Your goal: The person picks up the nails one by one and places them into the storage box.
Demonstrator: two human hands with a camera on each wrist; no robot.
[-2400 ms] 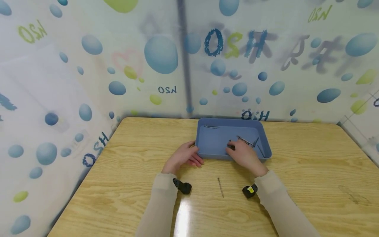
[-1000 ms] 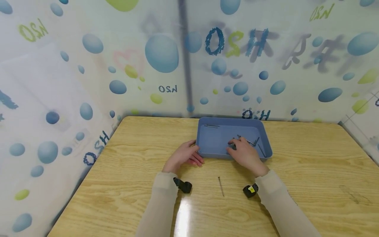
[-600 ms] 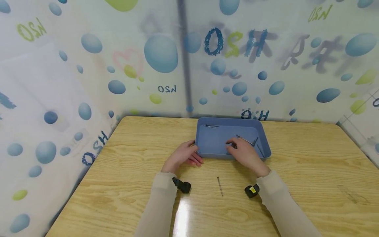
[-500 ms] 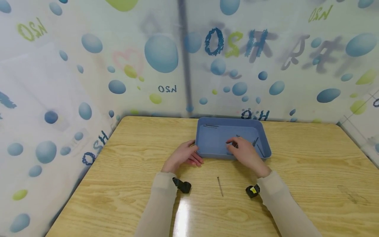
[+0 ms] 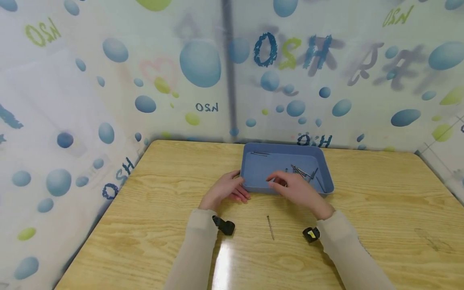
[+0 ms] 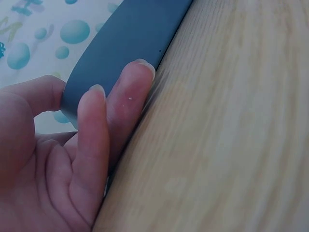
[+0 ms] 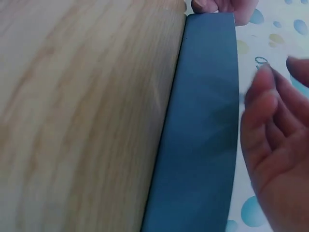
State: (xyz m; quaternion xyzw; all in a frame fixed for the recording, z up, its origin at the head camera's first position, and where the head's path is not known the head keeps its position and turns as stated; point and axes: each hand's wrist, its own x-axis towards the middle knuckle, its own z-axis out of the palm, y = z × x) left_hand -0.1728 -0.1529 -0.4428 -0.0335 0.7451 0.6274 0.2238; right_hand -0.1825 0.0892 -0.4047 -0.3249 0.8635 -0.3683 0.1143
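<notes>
A shallow blue tray stands at the back of the wooden table. My left hand grips its front left corner, thumb at the rim and other fingers along the outer front wall. Over the tray's front part is my right hand, its thumb and index finger bent toward each other with nothing visible between the tips. Right behind that hand, several metal nails lie crossed in the tray. More thin nails lie in its back left corner. In the right wrist view, the right hand's fingers are loosely bent beside the tray wall.
A single nail lies on the table between the forearms. Patterned sheeting with blue drops hangs close behind the table and along its left side.
My right hand has shifted a little left within the tray, uncovering more of the nails behind it. The left hand stays at the tray's corner.
</notes>
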